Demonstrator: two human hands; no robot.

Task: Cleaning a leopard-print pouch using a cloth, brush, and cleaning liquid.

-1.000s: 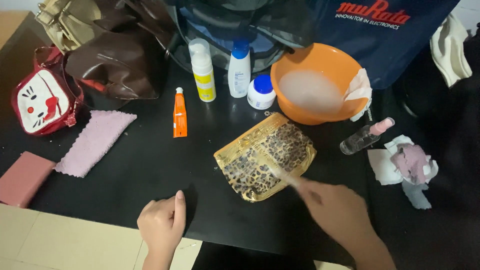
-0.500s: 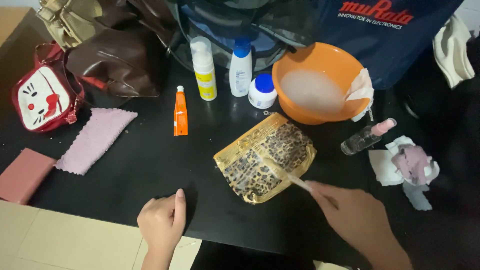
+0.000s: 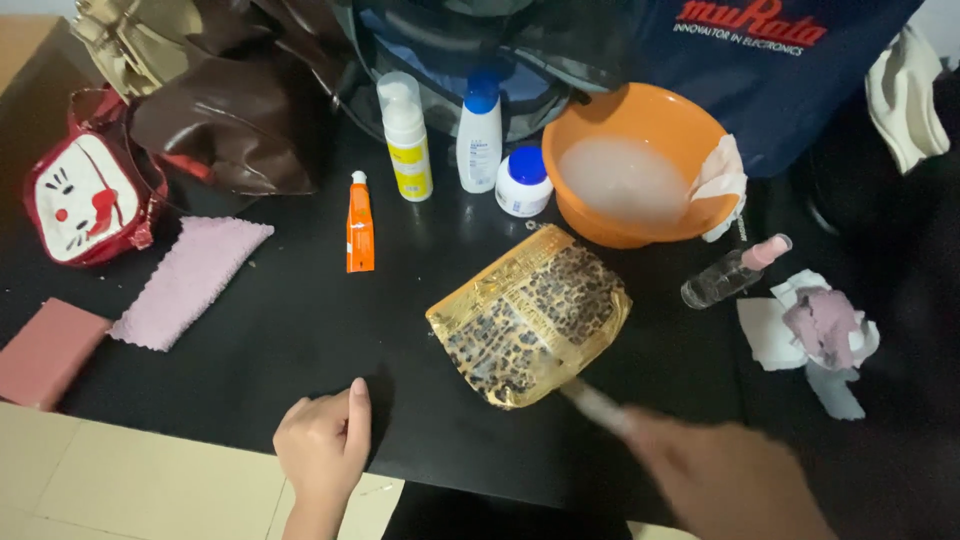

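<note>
A leopard-print pouch (image 3: 530, 315) with a clear glossy cover lies flat on the black table (image 3: 300, 330). My right hand (image 3: 725, 480), blurred by motion, grips a thin pale stick-like tool (image 3: 598, 403), perhaps a brush, whose tip sits at the pouch's lower right edge. My left hand (image 3: 325, 445) rests flat on the table's front edge, left of the pouch, holding nothing. Behind the pouch stands an orange bowl (image 3: 640, 175) of cloudy liquid with a cloth (image 3: 722, 180) draped over its rim.
An orange tube (image 3: 359, 225), two bottles (image 3: 408, 135), (image 3: 480, 130) and a small white jar (image 3: 523, 180) stand at the back. A pink cloth (image 3: 190, 280), pink sponge (image 3: 45, 350), red-white purse (image 3: 85, 200) and brown bags (image 3: 230, 110) lie left. A spray bottle (image 3: 730, 272) and crumpled tissues (image 3: 815, 330) are at the right.
My right hand has drawn the tool back from the middle of the pouch to its lower right edge. The left hand and the pouch stay where they were.
</note>
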